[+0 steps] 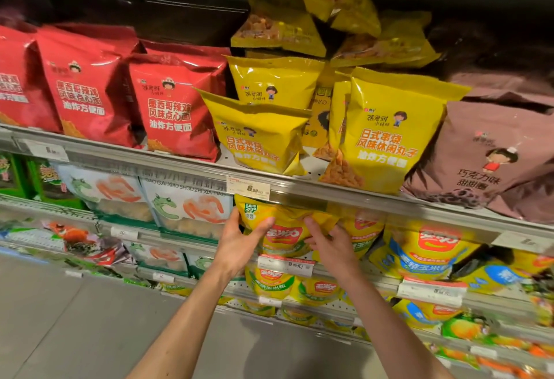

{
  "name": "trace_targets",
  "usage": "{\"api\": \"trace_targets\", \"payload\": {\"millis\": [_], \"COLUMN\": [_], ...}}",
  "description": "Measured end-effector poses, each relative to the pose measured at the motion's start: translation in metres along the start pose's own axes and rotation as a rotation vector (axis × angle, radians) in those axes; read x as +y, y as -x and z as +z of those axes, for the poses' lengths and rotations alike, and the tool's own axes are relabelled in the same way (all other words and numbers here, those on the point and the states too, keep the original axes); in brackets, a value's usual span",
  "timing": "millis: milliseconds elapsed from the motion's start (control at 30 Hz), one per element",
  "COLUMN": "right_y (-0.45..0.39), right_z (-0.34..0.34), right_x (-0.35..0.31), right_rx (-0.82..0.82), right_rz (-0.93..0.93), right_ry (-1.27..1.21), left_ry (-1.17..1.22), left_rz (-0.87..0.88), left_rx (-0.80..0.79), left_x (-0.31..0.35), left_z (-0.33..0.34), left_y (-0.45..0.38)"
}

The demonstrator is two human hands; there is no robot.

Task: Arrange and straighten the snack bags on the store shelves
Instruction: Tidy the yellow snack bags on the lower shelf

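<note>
A yellow corn snack bag (281,228) on the second shelf, just under the shelf rail (299,195) that carries a price tag (248,188), is held from both sides. The left hand (242,242) is curled round the bag's left edge, with the thumb laid across its front; the right hand (329,243) is pressed against the bag's right side with its fingers bent onto the foil. Both grips are therefore clamped on this one bag, which is judged to be in the middle of being set upright at the front of its row.

Much of the task appears unfinished. On the shelf above, the red bags (177,114) are seen standing fairly straight in a row, and little more seems needed there. The yellow bags beside them are in disorder: one front yellow bag (260,141) is tilted forward and sideways, and a loose heap of yellow bags (335,18) is piled crookedly on top of the standing ones. The brown bags (491,156) at the right are slumped. Lower down, the white shrimp-cracker bags (186,204) look roughly aligned, while the yellow and blue bags (425,255) to the right of the held bag lean at different angles. The lowest shelves are too blurred to be judged.
</note>
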State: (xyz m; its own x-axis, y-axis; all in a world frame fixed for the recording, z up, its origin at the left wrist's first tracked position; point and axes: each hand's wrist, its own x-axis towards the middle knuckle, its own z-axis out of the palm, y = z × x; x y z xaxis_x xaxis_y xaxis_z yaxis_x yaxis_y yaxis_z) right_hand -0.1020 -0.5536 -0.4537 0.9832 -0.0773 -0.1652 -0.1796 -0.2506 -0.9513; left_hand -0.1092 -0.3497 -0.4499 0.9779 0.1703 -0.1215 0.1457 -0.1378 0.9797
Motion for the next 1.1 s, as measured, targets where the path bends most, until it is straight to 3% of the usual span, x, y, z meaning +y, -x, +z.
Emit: {"api": "trace_targets", "payload": {"millis": [333,600,767,1100], "right_y": [-0.008,-0.014,-0.021,0.017], "right_z": [0.014,0.022,0.017,0.009], "right_x": [-0.006,-0.012,0.021,-0.008], "right_rx": [0.040,0.021,0.054,0.016], "right_rz": [0.029,0.103,0.044,0.020], "right_ry": [0.034,0.037,0.068,-0.059], "left_ry": [-0.005,-0.068,-0.083,-0.019], "left_rz": [-0.058,-0.120,-0.092,-0.002], "left_rx": [0.110,0.102,0.069,0.133], "left_x": [-0.005,0.004,0.008,-0.002], "left_z": [0.009,0.012,0.001,-0.004], "left_y": [-0.012,-0.021,-0.030,-0.011]}}
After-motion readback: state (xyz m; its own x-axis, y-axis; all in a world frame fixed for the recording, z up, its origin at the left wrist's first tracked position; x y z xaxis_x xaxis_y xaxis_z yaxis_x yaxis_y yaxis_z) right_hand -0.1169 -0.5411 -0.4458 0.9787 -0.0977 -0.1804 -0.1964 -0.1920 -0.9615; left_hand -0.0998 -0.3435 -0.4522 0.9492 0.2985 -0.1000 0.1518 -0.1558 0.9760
